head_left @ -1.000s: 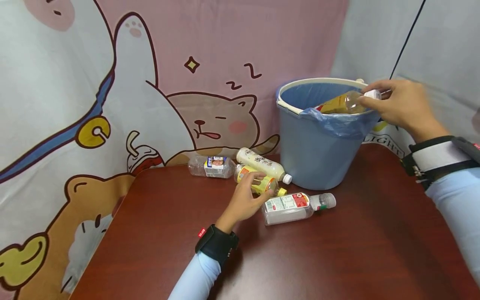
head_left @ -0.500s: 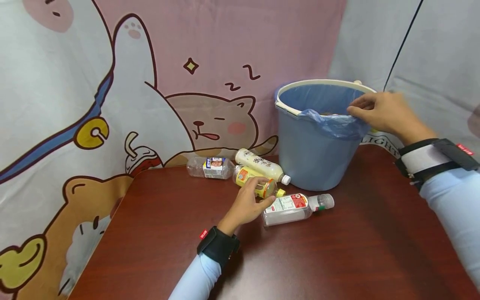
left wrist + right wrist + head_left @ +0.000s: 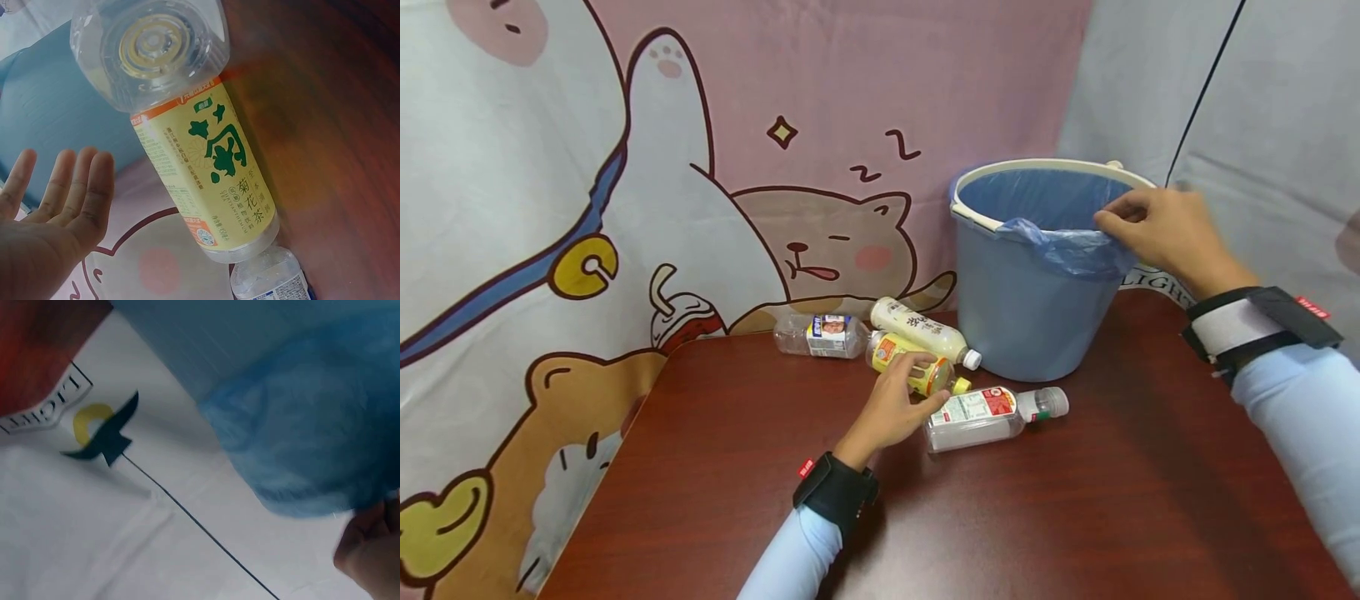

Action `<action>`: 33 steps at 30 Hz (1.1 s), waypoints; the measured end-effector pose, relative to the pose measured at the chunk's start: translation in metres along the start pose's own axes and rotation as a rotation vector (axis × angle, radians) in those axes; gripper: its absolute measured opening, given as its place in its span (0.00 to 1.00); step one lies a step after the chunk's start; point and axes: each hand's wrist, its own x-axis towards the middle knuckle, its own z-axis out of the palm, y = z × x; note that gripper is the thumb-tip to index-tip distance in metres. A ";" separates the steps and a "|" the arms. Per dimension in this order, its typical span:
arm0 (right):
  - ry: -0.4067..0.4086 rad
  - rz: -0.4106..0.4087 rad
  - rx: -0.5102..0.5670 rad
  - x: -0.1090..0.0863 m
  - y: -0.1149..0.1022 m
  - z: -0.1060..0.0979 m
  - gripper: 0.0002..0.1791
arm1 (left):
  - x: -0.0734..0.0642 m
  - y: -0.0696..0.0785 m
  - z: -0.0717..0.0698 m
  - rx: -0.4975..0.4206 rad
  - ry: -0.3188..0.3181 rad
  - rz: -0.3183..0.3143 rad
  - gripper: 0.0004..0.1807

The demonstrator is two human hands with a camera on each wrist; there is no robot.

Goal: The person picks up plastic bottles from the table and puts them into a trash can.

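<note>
My left hand (image 3: 883,408) hovers beside the yellow-labelled chrysanthemum tea bottle (image 3: 891,348), with its fingers spread loosely. In the left wrist view a gap shows between those fingers and the tea bottle (image 3: 206,169). A clear bottle (image 3: 970,421) with a white and red label lies just right of my left hand. At the bucket's right rim is my right hand (image 3: 1176,233), fingers loosely bent and no bottle in them. It overlaps the blue bag liner (image 3: 1075,250); whether it touches the liner is unclear. The bucket (image 3: 1030,308) stands upright, its bottom hidden.
Behind the tea bottle lies a cream-coloured bottle (image 3: 917,327) with a white cap, close to the bucket. A clear bottle (image 3: 793,333) with a blue and white label lies farther left. A cartoon-printed cloth (image 3: 850,100) hangs behind the brown table (image 3: 737,467).
The bottle of amber liquid has left my right hand and dropped into the bucket out of sight. My right hand has come down slightly to the rim. My left hand has barely moved.
</note>
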 end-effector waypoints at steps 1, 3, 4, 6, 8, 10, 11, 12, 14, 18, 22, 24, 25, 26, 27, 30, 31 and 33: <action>0.035 0.004 0.013 -0.003 -0.001 0.003 0.21 | 0.000 0.000 0.000 0.005 -0.014 -0.009 0.27; 0.132 0.003 0.064 -0.010 -0.003 0.010 0.19 | -0.002 -0.002 0.001 0.033 -0.056 -0.034 0.28; 0.189 -0.005 0.086 -0.013 -0.005 0.014 0.18 | -0.002 -0.002 0.001 0.048 -0.082 -0.048 0.28; 0.304 -0.027 0.132 -0.019 -0.009 0.022 0.15 | -0.004 -0.005 0.001 0.085 -0.136 -0.072 0.28; 0.414 -0.050 0.189 -0.024 -0.015 0.029 0.13 | -0.005 -0.007 0.001 0.112 -0.185 -0.088 0.28; 0.506 -0.064 0.241 -0.031 -0.022 0.035 0.12 | -0.005 -0.010 0.000 0.140 -0.212 -0.095 0.29; 0.540 -0.065 0.276 -0.035 -0.025 0.038 0.11 | -0.006 -0.011 0.000 0.153 -0.222 -0.096 0.29; 0.567 -0.072 0.310 -0.040 -0.029 0.041 0.10 | -0.006 -0.013 0.000 0.166 -0.229 -0.097 0.29; 0.586 -0.080 0.382 -0.051 -0.037 0.048 0.09 | -0.006 -0.014 0.001 0.176 -0.234 -0.109 0.30; 0.534 -0.098 0.514 -0.077 -0.055 0.065 0.06 | -0.007 -0.016 0.007 0.225 -0.227 -0.123 0.30; 0.423 -0.071 0.640 -0.107 -0.068 0.090 0.05 | -0.010 -0.015 0.012 0.254 -0.232 -0.135 0.31; 0.371 -0.029 0.696 -0.121 -0.072 0.102 0.05 | -0.011 -0.015 0.014 0.249 -0.236 -0.141 0.32; 0.350 -0.001 0.716 -0.127 -0.074 0.108 0.05 | -0.012 -0.016 0.014 0.250 -0.240 -0.142 0.33; 0.334 0.030 0.735 -0.132 -0.075 0.113 0.06 | -0.012 -0.016 0.014 0.250 -0.244 -0.146 0.34; 0.320 0.063 0.749 -0.136 -0.076 0.118 0.06 | -0.012 -0.016 0.015 0.251 -0.247 -0.146 0.34; 0.300 0.144 0.757 -0.145 -0.077 0.126 0.07 | -0.011 -0.015 0.016 0.254 -0.260 -0.147 0.38; 0.295 0.162 0.755 -0.146 -0.077 0.128 0.07 | -0.010 -0.015 0.016 0.257 -0.261 -0.144 0.38; 0.289 0.184 0.758 -0.147 -0.078 0.129 0.07 | -0.008 -0.014 0.015 0.263 -0.263 -0.135 0.40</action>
